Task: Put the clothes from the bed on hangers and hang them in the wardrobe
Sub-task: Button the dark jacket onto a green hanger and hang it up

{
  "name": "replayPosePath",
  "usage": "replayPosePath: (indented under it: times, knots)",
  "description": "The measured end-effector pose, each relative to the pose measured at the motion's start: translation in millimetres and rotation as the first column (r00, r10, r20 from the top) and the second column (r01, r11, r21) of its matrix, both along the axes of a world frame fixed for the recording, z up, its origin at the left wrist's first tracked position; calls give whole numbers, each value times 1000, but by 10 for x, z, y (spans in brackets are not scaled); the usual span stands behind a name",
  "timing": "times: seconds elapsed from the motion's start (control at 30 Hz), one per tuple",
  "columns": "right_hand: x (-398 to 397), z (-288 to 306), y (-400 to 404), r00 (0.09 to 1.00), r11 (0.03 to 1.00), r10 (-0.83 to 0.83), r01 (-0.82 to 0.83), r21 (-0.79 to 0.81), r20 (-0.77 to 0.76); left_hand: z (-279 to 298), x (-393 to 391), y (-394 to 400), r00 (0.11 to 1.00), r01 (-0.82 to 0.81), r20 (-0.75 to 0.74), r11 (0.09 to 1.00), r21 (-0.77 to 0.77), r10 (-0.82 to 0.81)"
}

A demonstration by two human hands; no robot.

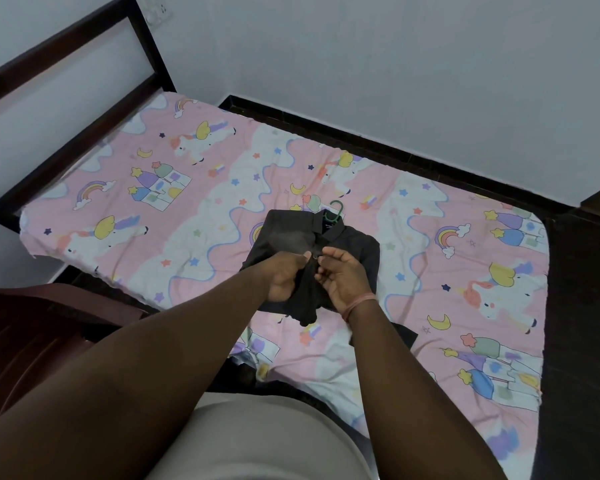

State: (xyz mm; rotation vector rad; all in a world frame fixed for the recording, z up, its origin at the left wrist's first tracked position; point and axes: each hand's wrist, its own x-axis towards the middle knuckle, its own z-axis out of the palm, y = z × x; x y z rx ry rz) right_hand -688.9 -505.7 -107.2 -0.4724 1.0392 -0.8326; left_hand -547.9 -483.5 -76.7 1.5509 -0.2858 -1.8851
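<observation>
On the bed (pixel 430 237), near centre, a dark shirt (pixel 284 237) lies on a green hanger (pixel 338 207), hook at 12 o'clock; left hand (pixel 284 275) and right hand (pixel 343 275) fingers pinch its button placket.

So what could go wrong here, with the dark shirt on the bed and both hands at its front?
The black shirt lies on the bed sheet with a green hanger in its collar, only the hook showing. Both the left hand and the right hand pinch the front placket, apparently buttoning.

1. A skipped or misaligned button may let the shirt hang crooked.
2. Lifted by the fabric, the shirt might slide off the hanger.
</observation>
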Motion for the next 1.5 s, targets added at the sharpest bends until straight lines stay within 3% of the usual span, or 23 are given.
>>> replayPosePath:
  times: [0.17, 0.3, 0.47, 0.6, 0.73, 0.87, 0.97, 1.03, 1.13, 1.23, 1.3, 1.37, 1.5]
  knots:
    - [-19, -29, 92, 957, 956, 231, -257, -141, -176, -48, -51, -72, 992, -55, 107, 996, -69, 62]
    - [-25, -104, 81, 932, 951, 143, -223, -214, -334, -34, -81, -103, 945, 38, 326, 992, -122, 4]
    - [-79, -45, -12, 961, 986, 17, -62, -155, -277, -132, -65, 8, 949, 100, 313, 975, -199, -33]
    - [-118, 24, -26, 967, 981, 14, -62, -183, -253, -203, -60, 129, 965, 119, 250, 982, -149, -79]
    - [-182, 22, -4, 968, 979, 18, -68, -192, -249, -259, -27, 219, 945, 221, 290, 946, -235, -149]
    - [-258, 16, 28, 977, 973, 81, -120, -196, -198, -332, -72, 233, 782, 355, 610, 898, -261, -131]
    - [-284, 37, 57, 981, 968, 122, -151, -203, -149, -275, -160, 185, 546, 477, 823, 866, -151, -157]
    - [-304, 37, 65, 976, 964, 120, -159, -214, -182, -277, -156, 168, 430, 464, 889, 883, -69, -156]
    - [-358, 5, 28, 917, 966, 36, -134, -220, -398, -278, -106, 191, 533, 291, 845, 948, -129, -48]
    - [-399, -21, 4, 786, 972, -71, -85, -220, -614, -274, -76, 221, 678, 139, 733, 968, -210, 61]
    - [-390, -41, 26, 699, 967, -82, -117, -227, -710, -251, -63, 228, 728, 80, 678, 968, -237, 106]
    - [-343, -55, 50, 666, 960, -73, -155, -233, -742, -208, -54, 234, 727, 55, 675, 969, -242, 128]
    - [-156, -57, 68, 709, 928, -32, -241, -284, -705, -247, -11, 236, 765, 3, 630, 977, -214, 135]
